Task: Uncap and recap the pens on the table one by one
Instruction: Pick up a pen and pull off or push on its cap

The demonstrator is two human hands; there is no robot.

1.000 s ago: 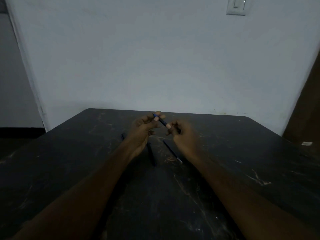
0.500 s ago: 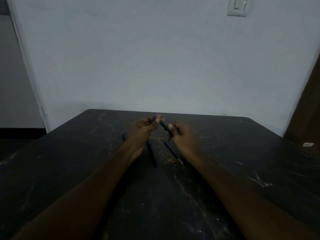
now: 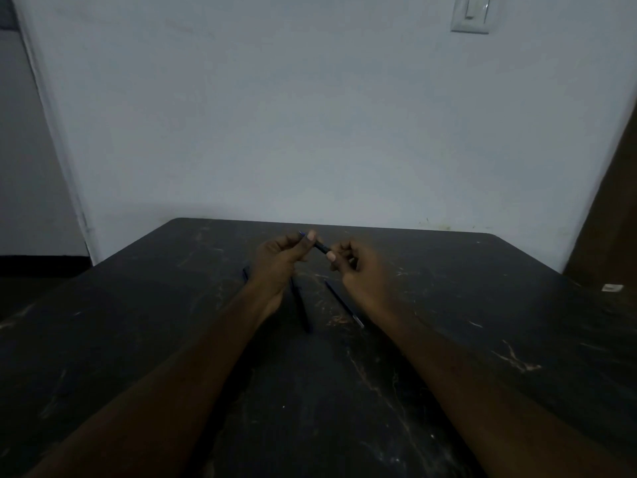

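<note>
A dark blue pen (image 3: pixel 320 247) is held above the black table (image 3: pixel 448 305), slanting from upper left to lower right. My left hand (image 3: pixel 279 260) pinches its upper end and my right hand (image 3: pixel 358 267) pinches its lower end. Whether the cap is on or off is too dark to tell. Two more dark pens lie on the table below the hands: one (image 3: pixel 300 307) between my wrists, one (image 3: pixel 343 303) with a pale tip beside my right wrist. Part of a third pen (image 3: pixel 245 272) shows to the left of my left hand.
A pale wall stands right behind the table's far edge, with a light switch (image 3: pixel 471 13) high on the right. A small white object (image 3: pixel 613 288) lies at the table's right edge. A dark door or panel rises at the far right.
Both hands with the pen have dipped slightly; the gap between the thumbs looks about the same. The pens on the table have not moved.
</note>
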